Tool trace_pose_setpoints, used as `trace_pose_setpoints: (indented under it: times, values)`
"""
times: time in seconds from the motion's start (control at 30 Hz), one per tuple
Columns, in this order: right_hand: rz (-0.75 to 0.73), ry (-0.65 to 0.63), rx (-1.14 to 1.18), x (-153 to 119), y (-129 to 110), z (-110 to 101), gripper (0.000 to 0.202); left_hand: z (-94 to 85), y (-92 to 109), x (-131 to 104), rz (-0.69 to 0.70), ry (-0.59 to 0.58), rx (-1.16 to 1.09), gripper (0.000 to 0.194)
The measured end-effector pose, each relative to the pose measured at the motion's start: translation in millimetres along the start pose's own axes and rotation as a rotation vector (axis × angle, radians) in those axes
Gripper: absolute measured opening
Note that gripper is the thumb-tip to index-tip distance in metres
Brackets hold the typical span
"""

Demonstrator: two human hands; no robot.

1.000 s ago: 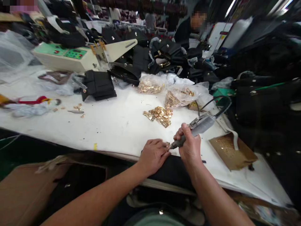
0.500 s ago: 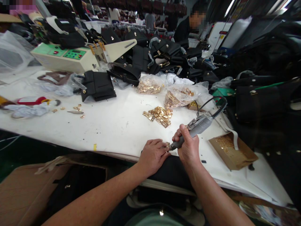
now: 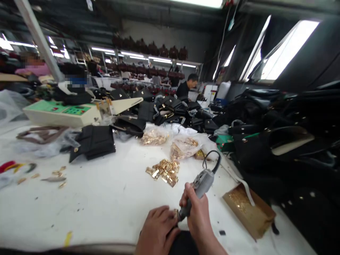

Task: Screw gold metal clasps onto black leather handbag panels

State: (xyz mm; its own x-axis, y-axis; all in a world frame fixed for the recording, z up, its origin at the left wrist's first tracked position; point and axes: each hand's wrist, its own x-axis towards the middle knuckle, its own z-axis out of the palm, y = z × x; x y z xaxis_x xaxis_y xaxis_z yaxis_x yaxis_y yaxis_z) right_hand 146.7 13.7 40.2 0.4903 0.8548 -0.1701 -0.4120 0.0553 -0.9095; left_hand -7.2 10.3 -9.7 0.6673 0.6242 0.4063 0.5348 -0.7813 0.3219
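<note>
Head view: my right hand clamps the power tool; left hand by its tip, can't tell grip; box 3 o'clock.

Lighting is uneven: the slanted white window pane at two o'clock is blown out, as is the long white ceiling lamp near half past twelve. Thin white fluorescent tubes glow at twelve. The flat white tabletop at seven looks softly, greyly lit; the heap of black leather bags at three sinks into deep shadow. Bright glints break up the loose pile of shiny gold metal plates at six. Fine detail is soft, the outer edges stretched and smeared.
</note>
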Motion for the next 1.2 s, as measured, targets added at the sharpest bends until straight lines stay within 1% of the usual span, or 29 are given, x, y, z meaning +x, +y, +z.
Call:
trace_pose_setpoints:
  times: [0.07,0.13,0.17,0.2,0.3,0.33,0.37,0.43,0.57,0.63,0.77,0.9,1.07,1.2]
  values:
    - [-0.029,0.007,0.017,6,2,0,0.047,11.1,-14,-1,0.137,0.083,0.085,0.029]
    - [-0.045,0.018,0.029,9,-2,-2,0.048,16.9,-21,-3,0.187,0.136,0.112,0.029]
    - [-0.05,0.024,0.037,9,-6,-3,0.048,16.7,-19,-4,0.167,0.139,0.098,0.03]
    - [-0.056,0.029,0.047,8,-11,-4,0.048,14.3,-15,-5,0.119,0.127,0.071,0.031]
    - [-0.087,0.031,0.072,4,-29,-9,0.046,0.7,7,-3,-0.093,0.044,-0.027,0.03]
    - [-0.097,0.02,0.073,3,-33,-10,0.045,-3.2,13,-1,-0.141,0.005,-0.051,0.028]
    - [-0.116,0.018,0.081,3,-37,-10,0.042,-5.6,17,2,-0.17,-0.038,-0.077,0.028]
    - [-0.14,-0.006,0.087,3,-39,-10,0.039,-6.5,20,5,-0.203,-0.081,-0.108,0.03]
    - [-0.16,-0.065,0.037,1,-32,-6,0.038,-2.9,18,5,-0.251,-0.098,-0.148,0.053]
    - [-0.162,-0.079,-0.02,-1,-25,-5,0.038,-2.3,18,4,-0.253,-0.1,-0.155,0.059]
    - [-0.164,-0.089,-0.133,1,-9,-6,0.038,-2.2,18,3,-0.26,-0.109,-0.158,0.063]
    - [-0.141,-0.116,-0.17,3,1,-7,0.037,-1.7,18,3,-0.273,-0.127,-0.175,0.065]
    - [-0.141,-0.117,-0.211,1,3,-6,0.036,-2.6,18,4,-0.277,-0.138,-0.188,0.065]
    - [-0.169,-0.181,-0.304,-2,1,-6,0.033,-3.2,18,5,-0.278,-0.133,-0.193,0.063]
